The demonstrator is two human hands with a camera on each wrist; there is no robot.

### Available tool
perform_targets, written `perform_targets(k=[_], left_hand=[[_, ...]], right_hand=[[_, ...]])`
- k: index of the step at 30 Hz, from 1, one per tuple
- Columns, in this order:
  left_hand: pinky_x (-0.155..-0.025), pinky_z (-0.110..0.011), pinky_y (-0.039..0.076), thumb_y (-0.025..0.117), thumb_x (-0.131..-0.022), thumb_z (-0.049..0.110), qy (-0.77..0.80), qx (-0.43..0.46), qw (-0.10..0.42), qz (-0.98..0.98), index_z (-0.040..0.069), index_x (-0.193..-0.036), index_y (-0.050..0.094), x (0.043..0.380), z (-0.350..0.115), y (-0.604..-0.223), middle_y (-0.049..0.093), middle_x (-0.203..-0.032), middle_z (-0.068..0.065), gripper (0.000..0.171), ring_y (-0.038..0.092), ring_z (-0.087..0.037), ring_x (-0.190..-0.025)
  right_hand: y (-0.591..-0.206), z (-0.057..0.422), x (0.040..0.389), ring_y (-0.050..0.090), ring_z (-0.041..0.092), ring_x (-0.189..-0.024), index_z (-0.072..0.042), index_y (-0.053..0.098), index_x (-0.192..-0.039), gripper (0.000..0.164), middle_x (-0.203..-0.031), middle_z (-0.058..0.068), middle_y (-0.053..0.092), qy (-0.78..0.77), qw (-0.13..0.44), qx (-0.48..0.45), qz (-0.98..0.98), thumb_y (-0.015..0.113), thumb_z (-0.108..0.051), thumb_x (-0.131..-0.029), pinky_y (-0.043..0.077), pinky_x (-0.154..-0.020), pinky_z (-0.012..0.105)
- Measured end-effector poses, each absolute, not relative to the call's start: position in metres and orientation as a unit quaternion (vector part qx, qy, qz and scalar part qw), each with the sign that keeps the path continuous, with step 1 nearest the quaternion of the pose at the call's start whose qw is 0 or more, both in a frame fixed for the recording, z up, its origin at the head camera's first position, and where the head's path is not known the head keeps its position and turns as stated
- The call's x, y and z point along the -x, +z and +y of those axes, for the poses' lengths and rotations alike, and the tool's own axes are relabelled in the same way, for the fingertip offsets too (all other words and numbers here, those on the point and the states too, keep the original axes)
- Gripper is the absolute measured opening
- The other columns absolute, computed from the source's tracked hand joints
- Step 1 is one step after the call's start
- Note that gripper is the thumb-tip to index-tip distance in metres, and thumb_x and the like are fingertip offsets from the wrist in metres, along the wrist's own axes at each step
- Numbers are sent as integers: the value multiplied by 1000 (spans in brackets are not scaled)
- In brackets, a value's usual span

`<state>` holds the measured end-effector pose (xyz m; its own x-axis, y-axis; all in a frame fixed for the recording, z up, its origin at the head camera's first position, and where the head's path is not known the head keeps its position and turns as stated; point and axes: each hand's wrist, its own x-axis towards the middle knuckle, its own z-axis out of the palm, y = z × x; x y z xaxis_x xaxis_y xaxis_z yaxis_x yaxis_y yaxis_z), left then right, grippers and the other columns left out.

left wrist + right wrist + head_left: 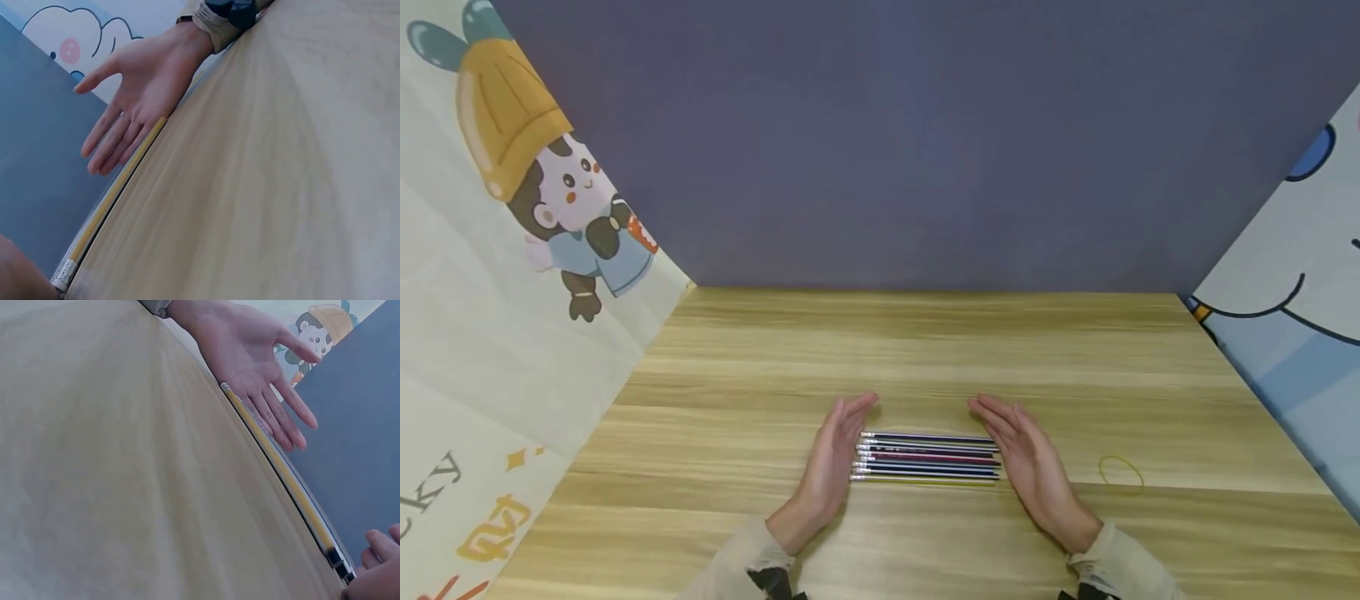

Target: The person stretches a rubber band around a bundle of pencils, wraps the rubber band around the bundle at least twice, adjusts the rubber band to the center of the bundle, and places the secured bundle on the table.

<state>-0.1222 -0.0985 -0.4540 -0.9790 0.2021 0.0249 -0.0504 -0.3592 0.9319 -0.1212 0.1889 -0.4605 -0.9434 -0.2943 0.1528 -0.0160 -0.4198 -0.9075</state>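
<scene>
Several pencils (928,458) lie side by side in a row on the wooden table, their white eraser ends to the left. The nearest is yellow (925,482); the others have dark or striped barrels, one reddish. My left hand (830,462) stands on edge at the eraser ends, fingers straight, palm turned inward. At the opposite ends my right hand (1033,471) is held the same way, close beside the tips. In the right wrist view the left palm (244,362) faces across the row. The left wrist view shows the right palm (150,81) beyond the yellow pencil (115,194).
A thin yellow rubber band (1122,457) lies on the wooden table (925,350) to the right of my right hand. A dark grey panel (917,150) rises along the table's far edge. Cloths with cartoon prints hang at the left (467,333) and right (1262,250).
</scene>
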Motion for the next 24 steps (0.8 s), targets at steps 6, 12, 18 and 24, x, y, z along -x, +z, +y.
perform_targets(k=[6,12,18,24], left_hand=[[-124,-45,0,23,-107,53,808,-68,74,580,-5,-148,34,118,-91,-458,29,-159,-18,72,18,-26,-151],[-123,-47,-2,23,-106,54,802,-61,70,591,-2,-149,36,117,-85,-457,31,-159,-13,72,17,-26,-151],[-124,-46,1,24,-107,53,800,-58,65,594,-4,-148,36,118,-86,-454,32,-158,-15,71,18,-27,-151],[-124,-43,6,26,-107,52,786,-55,70,611,-3,-148,36,118,-86,-451,32,-159,-16,69,20,-25,-150]], right_hand=[[-460,183,116,33,20,-145,9,23,-152,62,-158,21,32,-816,89,115,559,18,-38,-111,17,-116,17],[-457,177,116,28,21,-147,6,25,-153,64,-160,21,26,-801,77,97,585,22,-41,-110,10,-120,22],[-451,174,113,23,26,-148,7,25,-152,65,-160,22,26,-798,68,55,596,24,-42,-110,-6,-123,45],[-447,172,108,26,25,-146,5,28,-151,63,-156,16,37,-800,56,25,597,32,-42,-109,-8,-122,50]])
